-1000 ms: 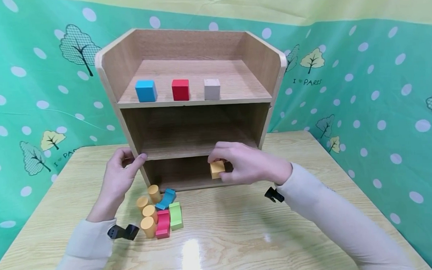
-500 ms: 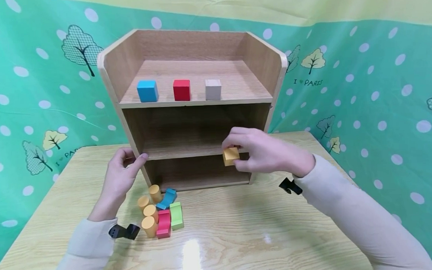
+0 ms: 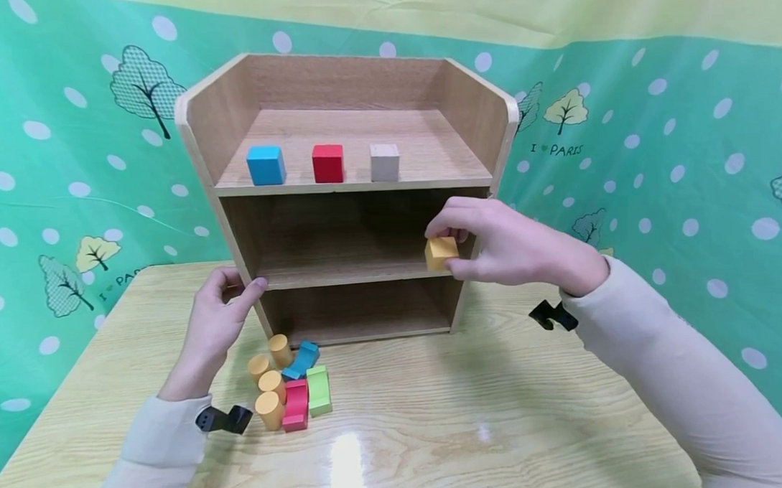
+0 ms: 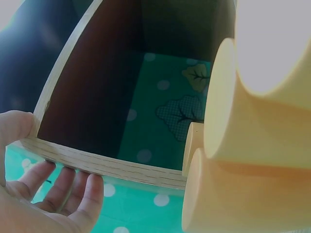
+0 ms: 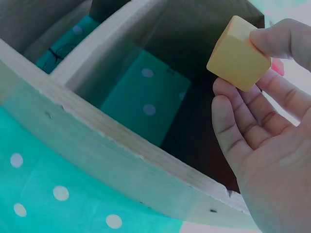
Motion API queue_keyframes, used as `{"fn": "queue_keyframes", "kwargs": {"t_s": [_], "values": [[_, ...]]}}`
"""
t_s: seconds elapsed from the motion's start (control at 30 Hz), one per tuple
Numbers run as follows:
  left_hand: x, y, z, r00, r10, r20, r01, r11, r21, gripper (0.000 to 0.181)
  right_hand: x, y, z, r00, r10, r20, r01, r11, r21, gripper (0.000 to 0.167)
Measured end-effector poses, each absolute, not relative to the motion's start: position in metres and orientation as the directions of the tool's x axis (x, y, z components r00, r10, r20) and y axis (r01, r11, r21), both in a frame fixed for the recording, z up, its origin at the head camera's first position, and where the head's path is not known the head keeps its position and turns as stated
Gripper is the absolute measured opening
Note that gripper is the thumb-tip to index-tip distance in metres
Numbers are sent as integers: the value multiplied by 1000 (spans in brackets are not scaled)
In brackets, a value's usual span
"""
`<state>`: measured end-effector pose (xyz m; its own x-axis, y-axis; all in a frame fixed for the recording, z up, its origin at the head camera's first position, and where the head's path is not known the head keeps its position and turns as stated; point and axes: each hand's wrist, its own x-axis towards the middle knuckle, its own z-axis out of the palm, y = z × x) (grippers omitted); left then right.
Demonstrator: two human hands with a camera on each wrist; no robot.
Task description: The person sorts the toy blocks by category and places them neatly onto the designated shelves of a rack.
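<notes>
My right hand (image 3: 504,243) pinches a yellow cube (image 3: 440,254) between thumb and fingers. It holds the cube in front of the right end of the wooden shelf's (image 3: 354,118) middle compartment. In the right wrist view, the cube (image 5: 238,56) is in the fingertips, close to the shelf opening. My left hand (image 3: 214,318) grips the shelf's left side panel. Seen from the left wrist, the thumb is at the panel's front edge and the fingers touch its outer face. On the top shelf, a blue cube (image 3: 266,166), a red cube (image 3: 328,164) and a white cube (image 3: 384,163) stand in a row.
Several yellow cylinders (image 3: 269,410) stand on the table by the left wrist. Beside them lie a blue curved block (image 3: 301,360), a red one (image 3: 296,405) and a green one (image 3: 318,390). A polka-dot curtain (image 3: 691,140) hangs behind and to the right.
My right hand has moved up and to the right with the yellow cube, from the bottom compartment to the middle one. The left hand stays on the side panel.
</notes>
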<state>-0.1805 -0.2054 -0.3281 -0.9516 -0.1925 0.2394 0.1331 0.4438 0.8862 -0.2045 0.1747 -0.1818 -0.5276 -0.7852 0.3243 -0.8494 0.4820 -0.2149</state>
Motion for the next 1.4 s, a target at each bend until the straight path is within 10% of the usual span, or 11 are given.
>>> {"fn": "queue_keyframes", "kwargs": {"t_s": [0.53, 1.4], "values": [[-181, -207, -330, -952, -188, 241, 141, 429, 892, 48, -205, 181, -145, -474, -768, 431, -874, 468, -130, 30], [-182, -207, -330, -952, -185, 243, 144, 432, 890, 48, -218, 169, -95, -611, -717, 336, -786, 601, -145, 28]]}}
